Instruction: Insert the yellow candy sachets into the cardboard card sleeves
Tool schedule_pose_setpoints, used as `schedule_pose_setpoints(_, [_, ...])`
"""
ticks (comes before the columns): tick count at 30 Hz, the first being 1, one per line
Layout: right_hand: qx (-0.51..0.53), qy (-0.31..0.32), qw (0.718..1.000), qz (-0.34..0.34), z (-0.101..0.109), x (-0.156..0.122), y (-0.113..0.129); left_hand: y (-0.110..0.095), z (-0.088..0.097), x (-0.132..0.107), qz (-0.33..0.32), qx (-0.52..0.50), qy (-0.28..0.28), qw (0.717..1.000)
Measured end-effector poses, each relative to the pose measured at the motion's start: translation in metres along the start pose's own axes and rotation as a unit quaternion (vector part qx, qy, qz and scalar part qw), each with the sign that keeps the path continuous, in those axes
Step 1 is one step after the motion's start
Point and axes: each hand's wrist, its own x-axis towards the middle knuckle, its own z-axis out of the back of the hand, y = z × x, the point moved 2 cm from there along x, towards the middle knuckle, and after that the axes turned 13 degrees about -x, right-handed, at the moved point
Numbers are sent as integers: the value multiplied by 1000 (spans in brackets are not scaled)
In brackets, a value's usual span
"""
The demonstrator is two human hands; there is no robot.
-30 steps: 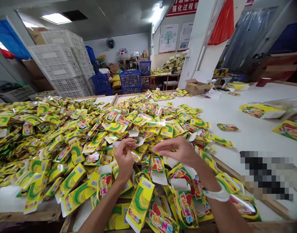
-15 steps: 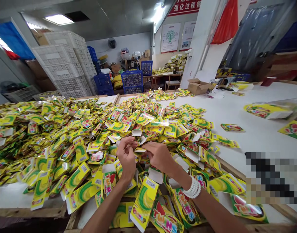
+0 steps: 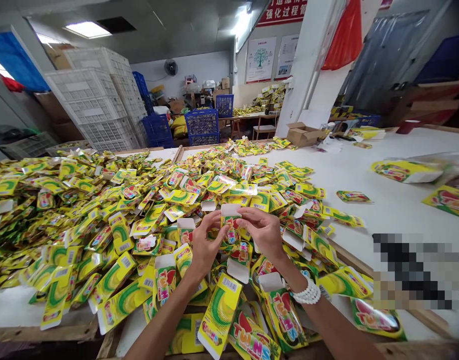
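Your hands have drawn together since the earlier frame and now pinch one Twins card (image 3: 231, 231) upright.

In the head view, your left hand (image 3: 205, 247) and right hand (image 3: 263, 231) hold the card by its sides, just above the near part of the pile, with your fingertips (image 3: 245, 214) closed narrowly on its edges. Its long axis stands roughly upright, with the white tab at the top, pointing away from you. The heap of yellow Twins cards (image 3: 75, 200) remains large and spreads across the white table (image 3: 387, 167), and you have only this one card in hand. A few loose cards (image 3: 353, 196) lie apart to the right.
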Motion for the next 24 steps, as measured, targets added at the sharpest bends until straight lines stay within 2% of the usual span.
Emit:
schedule_pose_setpoints(5, [3, 4, 1000, -4, 4, 2, -1, -3, 0, 2, 19, -37, 11, 999])
schedule_pose_setpoints(14, [0, 46, 999, -7, 8, 4, 0, 3, -3, 0, 74, -107, 22, 991])
schedule_pose_setpoints(18, [-1, 41, 999, -7, 8, 5, 0, 2, -2, 2, 66, -117, 26, 991])
schedule_pose_setpoints(24, [4, 36, 999, -4, 8, 4, 0, -4, -2, 3, 20, -70, 50, 996])
